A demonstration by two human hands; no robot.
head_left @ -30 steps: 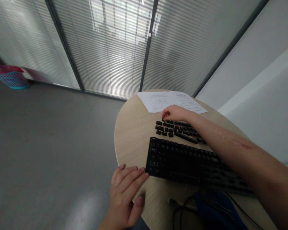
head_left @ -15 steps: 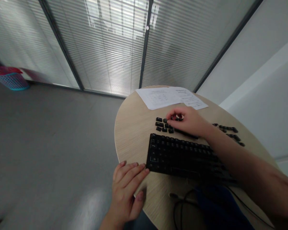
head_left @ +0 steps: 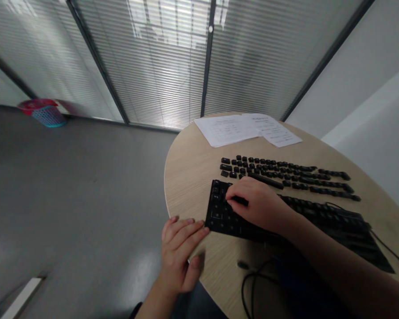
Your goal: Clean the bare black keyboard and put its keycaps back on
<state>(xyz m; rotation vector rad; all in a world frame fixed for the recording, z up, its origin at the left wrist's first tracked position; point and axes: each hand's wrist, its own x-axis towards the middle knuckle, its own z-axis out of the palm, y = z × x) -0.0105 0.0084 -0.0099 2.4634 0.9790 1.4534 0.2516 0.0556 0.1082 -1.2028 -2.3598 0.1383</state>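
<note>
A black keyboard lies across the round table, with bare switches showing in its lower left part and keycaps along its top rows. My right hand is over the keyboard's left part. Its thumb and fingers are pinched at the upper rows, on what looks like a small keycap, mostly hidden by the fingers. My left hand rests at the table edge, fingers stretched out, their tips touching the keyboard's lower left corner. Rows of loose black keycaps lie behind the keyboard, a long spacebar among them.
Printed sheets lie at the far side of the wooden table. A black cable coils near the front edge, by my body. On the floor, a blue and red basket stands by the blinds-covered glass wall.
My right hand has moved from the loose keycaps toward me, onto the keyboard's left part. My left hand stays at the corner. The view has shifted slightly, and more of the keycap rows show.
</note>
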